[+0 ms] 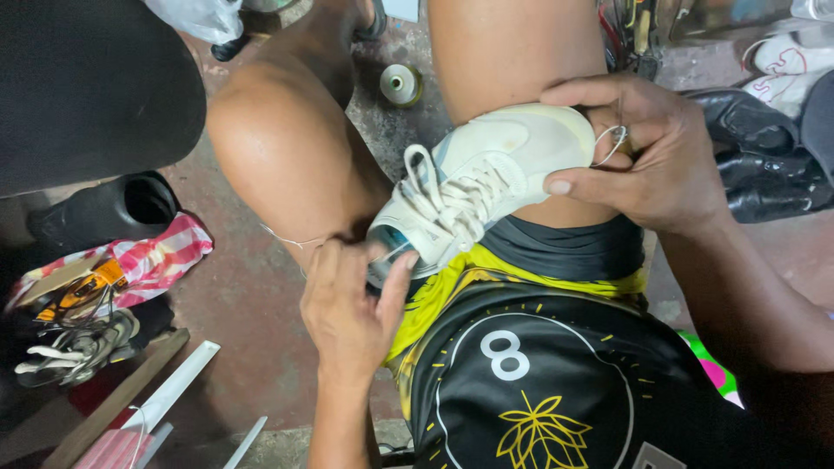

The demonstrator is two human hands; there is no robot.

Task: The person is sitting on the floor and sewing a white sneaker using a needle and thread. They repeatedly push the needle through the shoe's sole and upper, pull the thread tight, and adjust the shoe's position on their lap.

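A white laced sneaker point(486, 174) lies across my lap, toe toward my right thigh, heel opening toward my left. My right hand point(647, 152) grips the toe end, thumb under it, with a loop of white thread point(612, 141) around a finger. My left hand point(352, 304) pinches at the heel opening of the sneaker, fingers closed on its edge. A thin white thread point(291, 241) trails from that hand across my left knee.
A thread spool point(400, 84) stands on the floor between my legs. Black boots point(756, 165) and white shoes point(786, 65) lie at right. At left sit a black boot point(117, 208), a red-checked cloth point(161, 256), sandals point(74, 347) and wooden strips point(148, 391).
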